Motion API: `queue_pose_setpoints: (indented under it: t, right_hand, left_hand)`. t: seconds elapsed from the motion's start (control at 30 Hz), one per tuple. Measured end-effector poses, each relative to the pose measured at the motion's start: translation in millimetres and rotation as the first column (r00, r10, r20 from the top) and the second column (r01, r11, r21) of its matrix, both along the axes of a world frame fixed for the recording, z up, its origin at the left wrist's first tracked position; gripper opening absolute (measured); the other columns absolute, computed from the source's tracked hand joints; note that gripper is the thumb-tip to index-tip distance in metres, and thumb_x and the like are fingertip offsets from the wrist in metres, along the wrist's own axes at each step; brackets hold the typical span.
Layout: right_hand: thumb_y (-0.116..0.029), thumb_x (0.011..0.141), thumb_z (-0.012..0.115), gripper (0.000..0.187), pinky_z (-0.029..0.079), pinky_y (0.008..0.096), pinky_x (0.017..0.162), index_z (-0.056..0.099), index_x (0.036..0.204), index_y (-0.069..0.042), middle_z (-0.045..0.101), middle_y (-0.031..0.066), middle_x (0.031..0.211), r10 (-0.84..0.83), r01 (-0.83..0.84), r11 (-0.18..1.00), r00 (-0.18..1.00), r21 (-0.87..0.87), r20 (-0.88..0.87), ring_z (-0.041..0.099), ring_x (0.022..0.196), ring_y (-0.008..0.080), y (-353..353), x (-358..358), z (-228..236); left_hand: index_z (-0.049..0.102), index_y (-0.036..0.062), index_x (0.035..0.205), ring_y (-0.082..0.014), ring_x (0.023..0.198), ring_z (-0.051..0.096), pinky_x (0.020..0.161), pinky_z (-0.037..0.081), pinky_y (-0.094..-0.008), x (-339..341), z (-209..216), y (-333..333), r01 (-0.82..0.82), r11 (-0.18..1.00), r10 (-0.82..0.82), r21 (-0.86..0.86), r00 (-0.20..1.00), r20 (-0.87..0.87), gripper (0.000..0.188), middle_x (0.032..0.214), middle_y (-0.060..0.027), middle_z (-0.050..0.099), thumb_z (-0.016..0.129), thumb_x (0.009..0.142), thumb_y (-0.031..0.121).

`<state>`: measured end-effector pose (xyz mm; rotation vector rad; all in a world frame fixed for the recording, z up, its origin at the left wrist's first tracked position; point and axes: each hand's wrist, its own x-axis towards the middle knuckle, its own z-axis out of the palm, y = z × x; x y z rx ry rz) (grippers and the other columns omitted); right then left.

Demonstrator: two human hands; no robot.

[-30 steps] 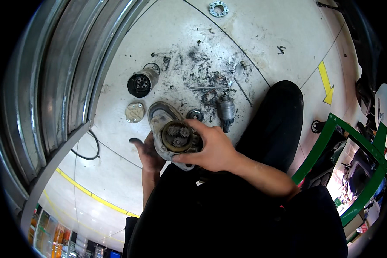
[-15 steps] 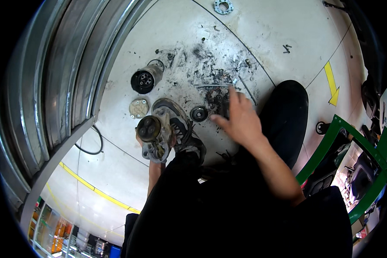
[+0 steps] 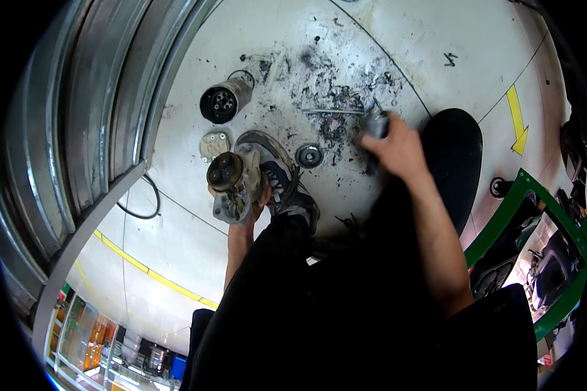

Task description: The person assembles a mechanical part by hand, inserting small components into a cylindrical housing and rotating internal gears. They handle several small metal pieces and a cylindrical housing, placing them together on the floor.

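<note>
My left hand (image 3: 265,191) is wrapped round a grey cast-metal housing (image 3: 231,207), held low beside my shoe (image 3: 264,146). A round, dark brown gear end (image 3: 225,171) faces up on the housing. In my right hand (image 3: 400,148) is a dark grey cylindrical metal part (image 3: 374,125) with a thin shaft pointing up; motion blurs it somewhat. Beyond the housing, a pale round cover (image 3: 213,144) lies on the floor, near an open metal cylinder casing (image 3: 236,96). A dark ring-shaped gear (image 3: 309,156) lies between my hands.
Black grime and crumbs (image 3: 332,124) are spread over the light tiled floor, with a long thin rod (image 3: 333,111) among them. A ribbed metal shutter (image 3: 111,98) rises at the left. At the right stand a green metal frame (image 3: 525,186) and my bent knee (image 3: 453,146).
My right hand, empty with fingers spread before, has moved right and now grips the grey cylindrical part. The left hand still holds the housing. The view has shifted slightly.
</note>
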<state>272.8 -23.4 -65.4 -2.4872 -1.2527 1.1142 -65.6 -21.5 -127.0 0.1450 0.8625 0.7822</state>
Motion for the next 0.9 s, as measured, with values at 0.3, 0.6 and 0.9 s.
queue_pose_setpoints:
  t: [0.3, 0.6, 0.9]
  right_hand:
    - [-0.056, 0.078, 0.066, 0.065, 0.051, 0.0472, 0.076, 0.06, 0.097, 0.006, 0.066, 0.0281, 0.087, 0.175, -0.19, 0.981, 0.844, -0.021, 0.507, 0.065, 0.086, 0.0432, 68, 120, -9]
    - [-0.047, 0.082, 0.066, 0.058, 0.051, 0.0449, 0.082, 0.059, 0.113, 0.002, 0.066, 0.0246, 0.099, 0.191, -0.254, 0.959, 0.908, 0.128, 0.372, 0.064, 0.094, 0.0404, 52, 101, -8]
    - [-0.028, 0.089, 0.065, 0.04, 0.048, 0.0352, 0.092, 0.06, 0.119, -0.002, 0.065, 0.0173, 0.112, 0.072, -0.139, 0.95, 0.969, 0.279, 0.237, 0.063, 0.104, 0.0288, -38, 116, 77]
  left_hand:
    - [0.053, -0.0003, 0.104, -0.0154, 0.049, 0.046, 0.041, 0.033, -0.0257, -7, -4, 1, 0.043, 0.996, -0.045, -0.081, 0.999, -0.028, 0.087, 0.081, -0.0131, 0.058, 0.031, 0.081, 0.081]
    - [0.049, 0.0015, 0.107, -0.0094, 0.049, 0.041, 0.04, 0.032, -0.0206, -14, -6, 6, 0.086, 0.995, -0.083, 0.05, 0.994, -0.066, 0.048, 0.087, -0.0108, 0.055, 0.047, 0.095, 0.048]
    - [0.052, 0.0007, 0.109, -0.0127, 0.048, 0.042, 0.04, 0.032, -0.0229, -1, 7, 14, 0.11, 0.992, -0.114, 0.057, 0.99, 0.081, 0.067, 0.084, -0.0123, 0.058, 0.038, 0.091, 0.063]
